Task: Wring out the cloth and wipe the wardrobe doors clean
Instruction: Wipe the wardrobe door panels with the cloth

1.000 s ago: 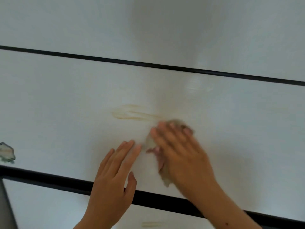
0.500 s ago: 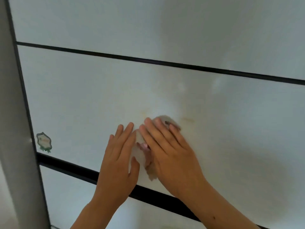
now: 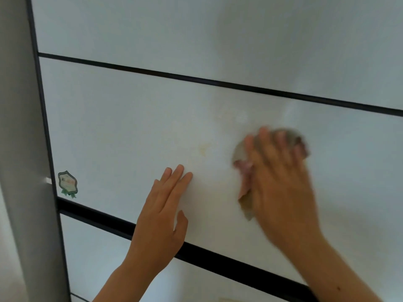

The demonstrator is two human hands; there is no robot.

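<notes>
The cloth [image 3: 239, 151] lies flat against the middle white door panel [image 3: 130, 131], pinned under your right hand [image 3: 281, 175]. That hand's fingers are extended and spread, pressing rather than gripping, and it is motion-blurred. Your left hand [image 3: 162, 216] rests flat on the same panel, to the left and apart from the cloth, fingers straight, holding nothing. Treat the cloth as light, limp and probably damp: it looks likely to bunch or slip under a flat palm, so bear on its centre and gather in the loose lower corner. A faint yellowish stain [image 3: 202, 149] shows between the two hands. The upper black trim strip [image 3: 196, 79] and the lower black trim strip [image 3: 98, 217] bound the panel; the cloth edge may catch there. A small green-edged sticker [image 3: 68, 184] sits beside the grey frame post [image 3: 19, 149] at the left; wipe around it.
</notes>
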